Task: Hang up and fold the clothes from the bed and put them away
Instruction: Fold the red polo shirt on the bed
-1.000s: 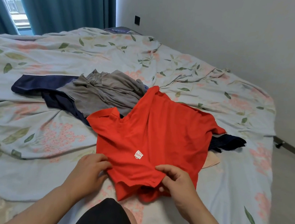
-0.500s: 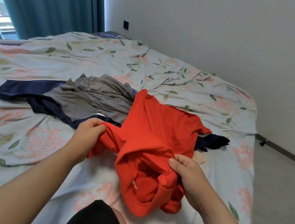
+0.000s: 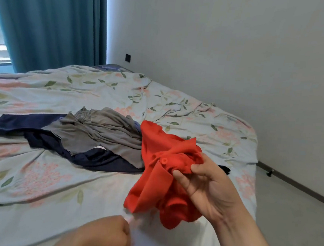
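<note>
Two hands are hanging over the bed (image 3: pixel 34 180): the right hand (image 3: pixel 208 189) is gripping the bunched shirt (image 3: pixel 151 184); the left hand (image 3: pixel 104 233) is showing blurred, grasp impossible to tell.

Red shirt (image 3: pixel 153 183) in right hand (image 3: pixel 209 187) above bed (image 3: pixel 54 184)

R hand (image 3: pixel 206 187) up, pinching red shirt (image 3: pixel 148 188); L hand (image 3: pixel 106 235) low, blurred
</note>
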The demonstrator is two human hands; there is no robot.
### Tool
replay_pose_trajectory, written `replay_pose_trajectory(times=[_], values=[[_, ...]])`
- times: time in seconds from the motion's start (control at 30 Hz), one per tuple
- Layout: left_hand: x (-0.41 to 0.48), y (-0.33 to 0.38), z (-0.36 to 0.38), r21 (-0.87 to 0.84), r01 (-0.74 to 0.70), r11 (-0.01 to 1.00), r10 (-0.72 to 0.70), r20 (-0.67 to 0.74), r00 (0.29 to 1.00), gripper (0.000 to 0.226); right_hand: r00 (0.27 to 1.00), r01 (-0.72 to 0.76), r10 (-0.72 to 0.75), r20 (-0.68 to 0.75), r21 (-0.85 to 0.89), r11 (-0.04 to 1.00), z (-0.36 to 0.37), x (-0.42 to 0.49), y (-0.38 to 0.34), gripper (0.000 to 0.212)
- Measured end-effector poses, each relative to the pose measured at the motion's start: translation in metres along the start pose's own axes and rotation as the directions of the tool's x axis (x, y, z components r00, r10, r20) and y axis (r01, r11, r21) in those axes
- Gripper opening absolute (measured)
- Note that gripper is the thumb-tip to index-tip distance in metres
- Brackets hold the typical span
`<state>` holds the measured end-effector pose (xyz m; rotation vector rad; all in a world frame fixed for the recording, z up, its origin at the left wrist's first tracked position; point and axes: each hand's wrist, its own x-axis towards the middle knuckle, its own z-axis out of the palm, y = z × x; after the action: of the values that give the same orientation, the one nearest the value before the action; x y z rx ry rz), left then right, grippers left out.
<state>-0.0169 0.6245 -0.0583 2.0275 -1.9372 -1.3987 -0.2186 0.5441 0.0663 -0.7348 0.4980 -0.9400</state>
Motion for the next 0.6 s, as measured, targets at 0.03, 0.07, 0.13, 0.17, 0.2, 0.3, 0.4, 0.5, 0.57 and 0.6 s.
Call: replay_pose_trajectory(times=[0.03, 0.07, 0.13, 0.17, 0.2, 0.3, 0.4, 0.5, 0.57, 0.6], values=[[-0.005, 0.008, 0.007, -0.011, -0.045, 0.999, 0.045, 0.023, 0.999, 0.017, 0.999, 0.022, -0.022, 0.035, -0.002, 1.0, 0.008, 0.0, -0.005, 0.041], [-0.014, 0.021, 0.01, -0.072, -0.087, 0.994, 0.088, 0.002, 0.996, 0.038, 0.997, 0.037, -0.037, 0.073, -0.006, 0.999, 0.017, -0.001, -0.009, 0.041], [-0.022, 0.047, 0.005, -0.38, -0.253, 0.89, 0.173, -0.231, 0.957, 0.078, 0.992, 0.044, -0.039, 0.124, -0.037, 0.998, 0.033, -0.002, -0.014, 0.047], [-0.025, 0.058, -0.002, -0.495, -0.415, 0.764, 0.212, -0.414, 0.885, 0.08, 0.992, 0.043, -0.035, 0.125, -0.063, 0.997, 0.039, -0.003, -0.015, 0.053], [-0.024, 0.064, -0.008, -0.564, -0.532, 0.632, 0.178, -0.563, 0.807, 0.072, 0.992, 0.043, -0.031, 0.125, -0.09, 0.995, 0.046, -0.003, -0.016, 0.059], [-0.04, 0.081, -0.039, -0.625, -0.685, 0.374, 0.094, -0.709, 0.699, 0.053, 0.993, 0.067, -0.051, 0.107, -0.156, 0.985, 0.058, -0.011, -0.021, 0.054], [-0.054, 0.085, -0.064, -0.684, -0.7, 0.205, 0.061, -0.705, 0.707, 0.044, 0.993, 0.116, -0.102, 0.066, -0.283, 0.952, 0.056, -0.016, -0.027, 0.04], [-0.059, 0.085, -0.084, -0.76, -0.648, -0.051, 0.03, -0.65, 0.759, 0.018, 0.985, 0.172, -0.163, 0.058, -0.423, 0.89, 0.046, -0.025, -0.031, 0.047], [-0.064, 0.081, -0.097, -0.804, -0.561, -0.196, 0.135, -0.589, 0.797, 0.024, 0.977, 0.187, -0.213, -0.01, -0.441, 0.878, 0.039, -0.031, -0.029, 0.023], [-0.071, 0.08, -0.103, -0.834, -0.501, -0.231, 0.213, -0.546, 0.81, 0.028, 0.966, 0.193, -0.25, -0.064, -0.463, 0.865, 0.033, -0.033, -0.028, 0.015]])
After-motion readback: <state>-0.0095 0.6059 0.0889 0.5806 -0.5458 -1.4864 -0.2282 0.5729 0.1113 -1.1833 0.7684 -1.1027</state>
